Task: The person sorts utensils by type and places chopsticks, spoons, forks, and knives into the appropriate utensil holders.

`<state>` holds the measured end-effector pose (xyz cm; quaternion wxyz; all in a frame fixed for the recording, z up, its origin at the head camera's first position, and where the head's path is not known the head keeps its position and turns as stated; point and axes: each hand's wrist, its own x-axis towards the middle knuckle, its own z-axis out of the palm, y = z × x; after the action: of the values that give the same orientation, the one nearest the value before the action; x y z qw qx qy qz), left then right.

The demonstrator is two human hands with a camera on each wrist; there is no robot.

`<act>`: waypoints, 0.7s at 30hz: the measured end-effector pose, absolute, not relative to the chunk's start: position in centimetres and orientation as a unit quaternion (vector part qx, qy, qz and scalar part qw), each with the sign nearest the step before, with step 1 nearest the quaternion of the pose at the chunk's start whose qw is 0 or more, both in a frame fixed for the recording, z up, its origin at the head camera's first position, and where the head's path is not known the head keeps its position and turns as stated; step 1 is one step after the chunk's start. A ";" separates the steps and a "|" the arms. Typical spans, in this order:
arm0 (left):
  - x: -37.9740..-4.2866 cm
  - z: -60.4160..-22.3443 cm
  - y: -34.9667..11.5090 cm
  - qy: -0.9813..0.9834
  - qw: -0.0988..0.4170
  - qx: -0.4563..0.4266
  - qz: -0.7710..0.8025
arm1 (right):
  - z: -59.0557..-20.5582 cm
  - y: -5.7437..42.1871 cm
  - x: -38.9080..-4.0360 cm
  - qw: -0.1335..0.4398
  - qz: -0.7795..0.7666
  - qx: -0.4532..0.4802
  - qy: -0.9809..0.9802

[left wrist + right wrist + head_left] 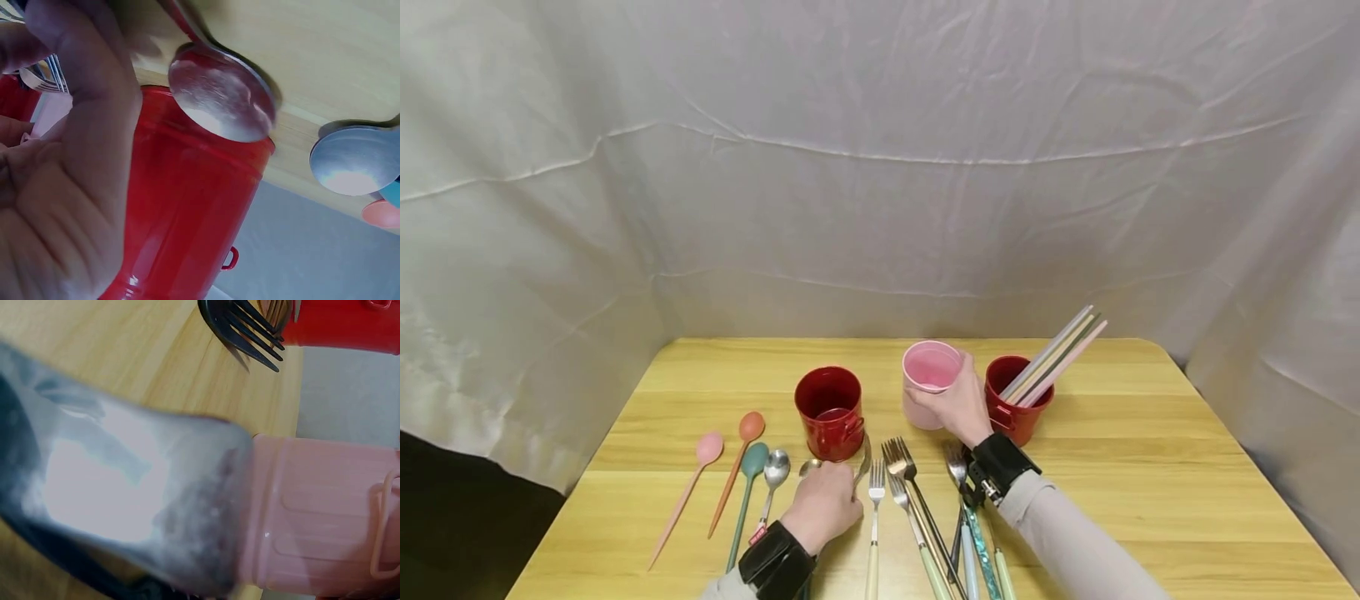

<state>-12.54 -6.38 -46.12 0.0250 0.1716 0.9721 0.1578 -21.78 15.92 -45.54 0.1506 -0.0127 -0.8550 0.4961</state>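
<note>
My right hand (957, 403) grips a small pink bucket (919, 412) by its rim, thumb at the front left and fingers at the right side. In the right wrist view the pink bucket (325, 515) shows its side handle. My left hand (825, 507) is down near the table's front, its fingers curled round a metal spoon (865, 462) seen edge-on. Just behind it stands a red bucket (829, 433). Another metal spoon (222, 94) lies beside the left hand, overlapping the red bucket in the left wrist view.
Pink (708, 448), orange (751, 427), teal (755, 460) and metal (777, 468) spoons lie at left. Several forks (877, 487) lie between the hands, more beneath the right wrist. A second red bucket (1011, 423) at right holds several slim chopstick-like sticks (1060, 354). A grey curtain (880, 167) hangs behind.
</note>
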 end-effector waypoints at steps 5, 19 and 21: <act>-12.4 -45.7 -6.7 0.970 0.017 0.173 0.171 | -45.7 15.9 -21.8 0.153 0.496 -0.006 -0.855; -13.6 -41.4 -6.1 0.925 -0.087 0.244 0.277 | -46.1 16.0 -22.1 0.159 0.484 -0.005 -0.860; -13.9 -40.5 -5.7 0.920 -0.102 0.246 0.288 | -46.1 16.0 -22.2 0.162 0.485 -0.001 -0.859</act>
<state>-13.94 -5.71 -40.50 -0.1016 0.2463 0.9200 0.2875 -22.20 16.01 -46.12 0.1616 -0.0011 -0.8593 0.4853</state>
